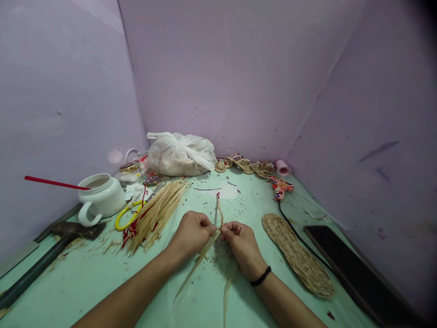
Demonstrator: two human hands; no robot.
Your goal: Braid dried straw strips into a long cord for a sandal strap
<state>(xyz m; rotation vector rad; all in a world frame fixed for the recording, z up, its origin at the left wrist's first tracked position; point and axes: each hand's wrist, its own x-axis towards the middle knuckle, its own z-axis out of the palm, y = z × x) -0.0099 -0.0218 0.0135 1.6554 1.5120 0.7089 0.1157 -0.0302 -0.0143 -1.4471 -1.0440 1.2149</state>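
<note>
A short straw braid (219, 210) runs from a bit of red thread (217, 195) on the table down to my two hands. My left hand (195, 232) is closed, thumb and forefinger pinching straw strands at the braid's lower end. Close beside it, my right hand (241, 243) pinches the strands from the other side; a black band (261, 276) is round that wrist. One loose straw strand (196, 264) trails below my left hand, and another pale strand (226, 294) hangs below my right hand. The exact grip of the fingertips is partly hidden.
Left lie a straw bundle (160, 214), yellow-handled scissors (124, 218), a white mug (105, 196) with a red stick and a hammer (73, 231). Behind stands a plastic bag (180, 152). Right are a woven sole (295, 253), a patterned glue gun (280, 187), its cord and a dark slab (355, 269).
</note>
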